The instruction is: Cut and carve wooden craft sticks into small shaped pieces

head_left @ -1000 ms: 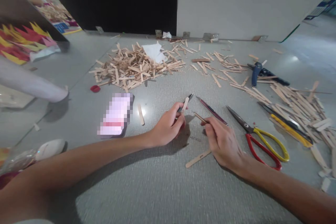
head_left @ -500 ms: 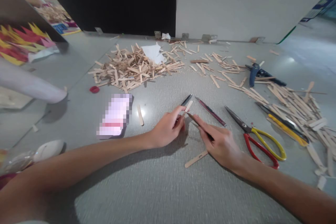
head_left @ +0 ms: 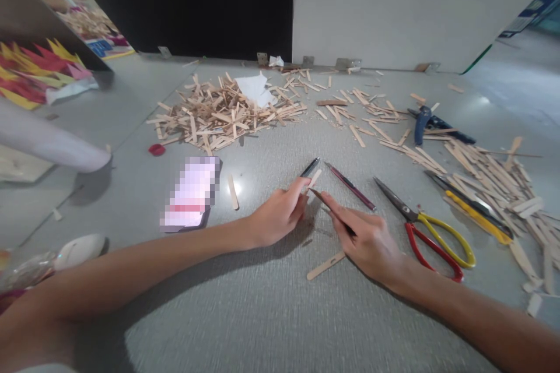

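In the middle of the head view, my left hand (head_left: 280, 215) pinches a wooden craft stick (head_left: 314, 178), whose far end sticks out past the fingers. Closed around a craft knife (head_left: 318, 194), my right hand (head_left: 365, 233) lays the dark pointed blade against that stick; the palm hides the handle. Another craft stick (head_left: 324, 266), with a notch in it, lies partly under my right hand. Just beyond my left fingers is a dark pen (head_left: 311, 166), and a maroon pen (head_left: 350, 186) rests to its right.
Scissors (head_left: 410, 218) with red and yellow handles lie right of my hand, near a yellow utility knife (head_left: 479, 215) and blue-handled pliers (head_left: 422, 124). A heap of sticks (head_left: 214, 111) stands at the back. At left are a phone (head_left: 190, 192) and one loose stick (head_left: 233, 192).
The view has shifted very slightly. Both hands keep nearly the same pose, with the blade still at the stick.
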A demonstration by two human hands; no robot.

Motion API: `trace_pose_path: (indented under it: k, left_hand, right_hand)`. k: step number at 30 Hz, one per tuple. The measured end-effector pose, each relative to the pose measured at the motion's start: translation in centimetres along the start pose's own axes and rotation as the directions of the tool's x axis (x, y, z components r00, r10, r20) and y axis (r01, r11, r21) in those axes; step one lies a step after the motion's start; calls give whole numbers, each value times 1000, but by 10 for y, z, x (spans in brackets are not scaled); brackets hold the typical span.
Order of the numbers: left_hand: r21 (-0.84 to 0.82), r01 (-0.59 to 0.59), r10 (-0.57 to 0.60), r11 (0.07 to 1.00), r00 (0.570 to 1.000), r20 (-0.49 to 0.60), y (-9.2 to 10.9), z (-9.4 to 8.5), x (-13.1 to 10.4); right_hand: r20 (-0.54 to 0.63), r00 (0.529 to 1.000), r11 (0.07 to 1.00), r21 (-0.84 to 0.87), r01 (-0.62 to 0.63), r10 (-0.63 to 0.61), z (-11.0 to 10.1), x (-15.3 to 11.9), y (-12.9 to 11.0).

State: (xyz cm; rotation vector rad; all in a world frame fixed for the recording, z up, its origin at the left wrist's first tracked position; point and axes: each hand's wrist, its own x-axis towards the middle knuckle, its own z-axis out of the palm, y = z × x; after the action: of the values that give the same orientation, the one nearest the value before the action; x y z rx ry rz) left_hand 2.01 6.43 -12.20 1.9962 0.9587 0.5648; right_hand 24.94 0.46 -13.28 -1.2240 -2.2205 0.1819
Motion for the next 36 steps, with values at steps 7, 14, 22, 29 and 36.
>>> trace_pose_path:
  k: [7,14,22,29,36]
  left_hand:
    - [87,-15,17,996,1000,-18,-5,3,-1]
    - [83,-40,41,996,999,-11,-5,5,-3]
    - [25,5,-5,1000,1000,-10,-4,3,-1]
    - [74,-21,20,997,1000,18,-8,4,-1]
    - [94,-42,43,995,999,-9,-10,6,-3]
  right_hand:
    - [41,999,999,43,-13,12,0,0,-6]
    - [-13,1000,996,85,-9,10,1,3,-10]
    - [-26,999,999,-33,39,-40,5,-3,-7]
    - [-35,996,974,-217,69,-78,8,-4,-10]
    - [47,999,997,-80,4,0,8,-2,-9]
